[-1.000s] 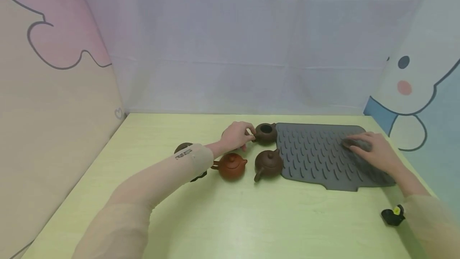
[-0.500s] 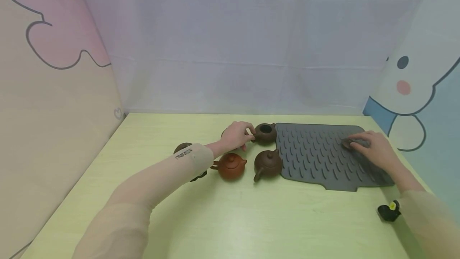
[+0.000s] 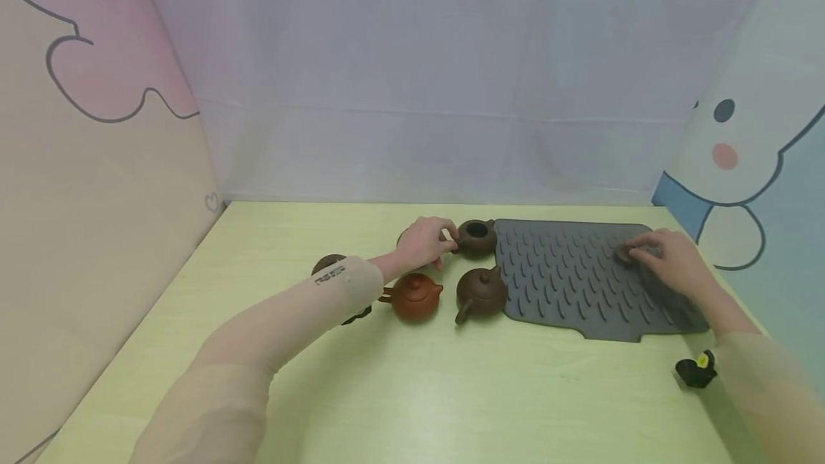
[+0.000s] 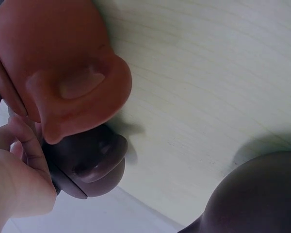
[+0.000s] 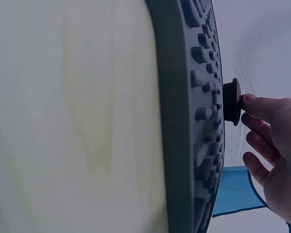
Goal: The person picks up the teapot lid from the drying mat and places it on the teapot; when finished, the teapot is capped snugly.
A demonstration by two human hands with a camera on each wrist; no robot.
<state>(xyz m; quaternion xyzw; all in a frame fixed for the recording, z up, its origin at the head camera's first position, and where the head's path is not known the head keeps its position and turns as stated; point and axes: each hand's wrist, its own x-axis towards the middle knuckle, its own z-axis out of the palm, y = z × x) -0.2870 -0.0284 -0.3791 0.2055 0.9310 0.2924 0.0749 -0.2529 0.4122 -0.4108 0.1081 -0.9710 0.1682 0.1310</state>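
My left hand (image 3: 422, 242) reaches across to a dark brown teapot (image 3: 477, 238) whose top is uncovered. Thumb and forefinger pinch the handle on its left side. In the left wrist view the hand (image 4: 24, 174) is partly hidden behind a red clay teapot (image 4: 53, 53). Over the grey ridged mat (image 3: 554, 271), my right hand (image 3: 673, 260) holds a small brown teapot lid (image 3: 624, 255). The right wrist view shows the thumb and forefinger of the right hand (image 5: 281, 141) on the knob of the lid (image 5: 230, 102), which is at the mat's surface.
A lidded brown teapot (image 3: 482, 292) stands at the mat's left edge, beside the red teapot (image 3: 415, 298). Another brown pot (image 3: 329, 261) is partly hidden behind the left sleeve. A small black object with a yellow patch (image 3: 696, 372) sits near the right sleeve.
My right hand has shifted slightly back with the lid, whose tilt has changed. The small black object appears slightly farther back beside the sleeve. My left hand stays put.
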